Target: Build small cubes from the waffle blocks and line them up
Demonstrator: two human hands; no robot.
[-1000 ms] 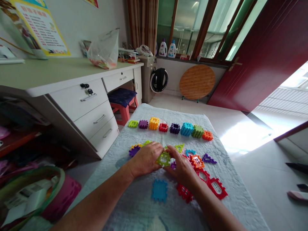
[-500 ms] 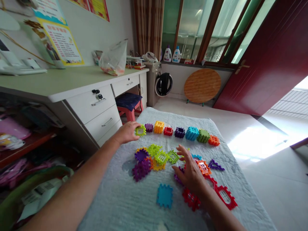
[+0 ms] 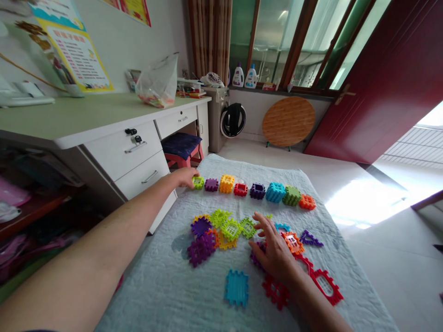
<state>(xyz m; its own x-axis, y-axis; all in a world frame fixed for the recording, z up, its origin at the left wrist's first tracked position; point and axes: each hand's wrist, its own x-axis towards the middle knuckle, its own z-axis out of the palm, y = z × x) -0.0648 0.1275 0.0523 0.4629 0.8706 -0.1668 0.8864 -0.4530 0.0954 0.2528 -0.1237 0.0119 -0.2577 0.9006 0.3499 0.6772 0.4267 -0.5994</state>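
At the left end of a row of plastic blocks, my left hand [image 3: 187,177] has its fingers on a lime-green block [image 3: 198,183]. Beside that block stand a purple block [image 3: 211,185], a yellow block [image 3: 226,183] and a red block [image 3: 240,189]. Farther right are a dark purple block [image 3: 258,191], a light blue block [image 3: 276,192], a green block [image 3: 291,195] and an orange block [image 3: 307,201]. My right hand [image 3: 275,249], fingers apart, hovers over or rests among loose panels; contact is unclear. Near it lie an orange panel [image 3: 292,243] and a lime-green panel [image 3: 248,228].
A blue square panel [image 3: 237,288] lies near the front of the cloth-covered table [image 3: 166,286]. Purple panels [image 3: 201,249] are heaped left of centre, red panels [image 3: 325,286] at the right. A white desk [image 3: 138,152] borders the left, with a stool [image 3: 183,146] beyond.
My left hand has shifted the lime-green block slightly away from me, widening its gap from the purple block. My right hand stays about where it was. The view has shifted slightly.
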